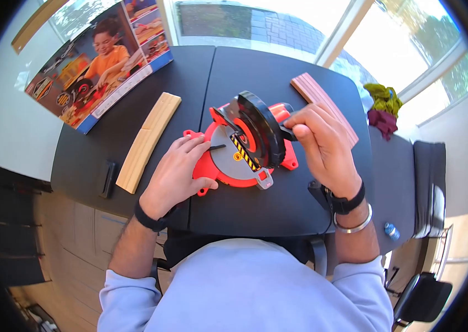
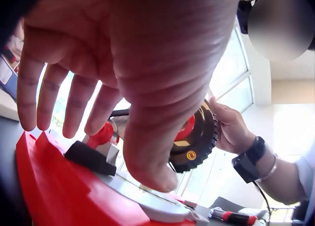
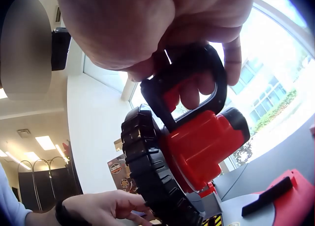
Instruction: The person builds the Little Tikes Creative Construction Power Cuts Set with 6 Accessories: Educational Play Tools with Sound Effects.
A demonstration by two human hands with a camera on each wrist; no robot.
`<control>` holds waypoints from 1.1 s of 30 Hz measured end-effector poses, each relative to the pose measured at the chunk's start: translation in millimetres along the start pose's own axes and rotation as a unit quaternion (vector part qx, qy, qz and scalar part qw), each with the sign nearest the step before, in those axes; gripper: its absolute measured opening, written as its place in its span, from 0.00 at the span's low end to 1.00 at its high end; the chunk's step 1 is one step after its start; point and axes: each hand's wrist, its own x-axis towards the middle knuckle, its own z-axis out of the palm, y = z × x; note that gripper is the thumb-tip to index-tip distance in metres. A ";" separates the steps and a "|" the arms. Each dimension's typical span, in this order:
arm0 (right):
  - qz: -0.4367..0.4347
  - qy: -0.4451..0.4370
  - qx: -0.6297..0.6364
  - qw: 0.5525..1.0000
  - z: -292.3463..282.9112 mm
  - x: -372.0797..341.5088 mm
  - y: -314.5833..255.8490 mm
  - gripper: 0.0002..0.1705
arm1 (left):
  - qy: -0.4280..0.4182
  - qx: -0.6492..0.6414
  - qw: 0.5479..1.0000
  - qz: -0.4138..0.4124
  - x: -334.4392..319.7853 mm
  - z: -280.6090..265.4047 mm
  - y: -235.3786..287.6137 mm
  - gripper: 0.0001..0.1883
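Observation:
A red toy miter saw [image 1: 206,166] with a grey round plate [image 1: 225,160] stands on the dark table. Its black toothed blade [image 1: 267,130] is tilted above the plate's striped slot. My right hand [image 1: 325,146] grips the saw's black handle [image 3: 219,83], fingers curled through the loop in the right wrist view. My left hand [image 1: 176,177] rests on the left side of the red base, fingers extended and thumb near the front edge. In the left wrist view, the left fingers [image 2: 76,105] hang straight over the base beside a black bar [image 2: 91,158].
Left of the saw lies a pale wooden strip [image 1: 148,141], with a small black object [image 1: 109,179] beside it. A reddish grooved board [image 1: 325,105] lies at the back right. A picture box [image 1: 101,66] stands at the back left. Cloths [image 1: 383,105] are beyond the table's right edge.

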 end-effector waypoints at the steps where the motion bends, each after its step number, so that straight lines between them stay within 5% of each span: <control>1: 0.010 0.005 -0.001 1.000 0.0 1.6 -2.8 0.10 | -0.009 0.000 1.000 0.007 0.7 2.0 -0.3 0.48; 10: -0.010 0.009 -0.014 1.000 1.2 -10.5 -16.5 0.09 | -0.077 -0.071 0.994 -0.012 26.8 -2.2 -6.2 0.48; 21: 0.086 -0.038 -0.010 0.995 31.0 -70.8 -20.3 0.08 | -0.068 -0.095 0.993 -0.030 26.4 8.3 -0.5 0.49; 33: 0.062 -0.063 0.059 0.994 15.4 -62.9 -14.1 0.10 | -0.056 -0.135 0.988 -0.043 25.9 7.5 2.0 0.50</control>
